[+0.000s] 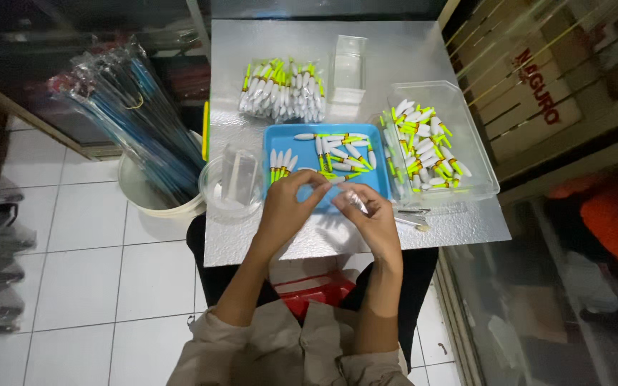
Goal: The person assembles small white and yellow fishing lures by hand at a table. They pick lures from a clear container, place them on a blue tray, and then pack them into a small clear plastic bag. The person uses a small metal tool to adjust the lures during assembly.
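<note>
Both hands pinched shut over the blue tray (280, 139): left hand (286, 207) on a white float (321, 184), right hand (373, 214) gripping a clear sleeve (355, 201), so looks like mid-bagging, lining up next.

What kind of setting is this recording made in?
Probably a small shop or workshop that packs fishing tackle. A silver table carries a blue tray and a clear tub of white-and-yellow floats, and a bucket beside it holds long wrapped rods. Both hands, left and right, handle one small item.
</note>
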